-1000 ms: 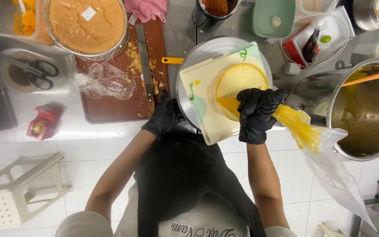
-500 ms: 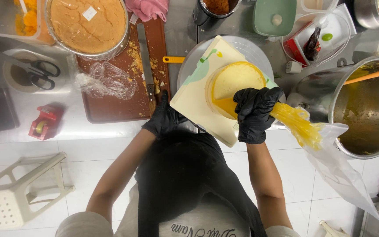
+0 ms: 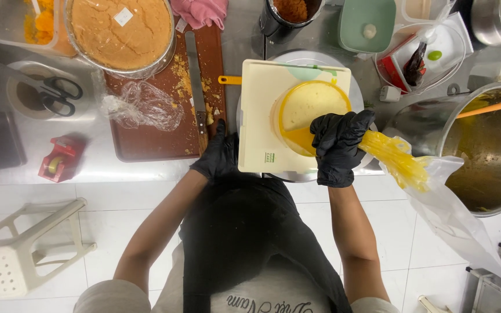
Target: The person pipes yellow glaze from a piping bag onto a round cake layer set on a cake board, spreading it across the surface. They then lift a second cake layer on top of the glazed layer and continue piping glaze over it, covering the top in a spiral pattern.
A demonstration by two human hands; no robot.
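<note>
— Hands?
— Left hand [image 3: 220,156]: black disposable glove, thin, glossy, creased, ending at the wrist. Right hand [image 3: 336,146]: same kind of glove, wrinkled over the knuckles.

— Arms?
— Bare from glove cuff up to short sleeves, light grey.

— Torso?
— Apron [image 3: 244,232]: black, matte, bib narrowing toward the neck. Beneath it a light grey shirt [image 3: 273,295] with dark cursive lettering across the chest.

we see a round pale cake [image 3: 311,107] ringed with yellow cream, lying on a cream-coloured square board [image 3: 268,124] that rests flat on a round metal turntable [image 3: 320,58]. a clear piping bag [image 3: 430,185] of yellow cream lies tilted, its tip touching the cake's near edge, its loose end trailing off to the right.
</note>
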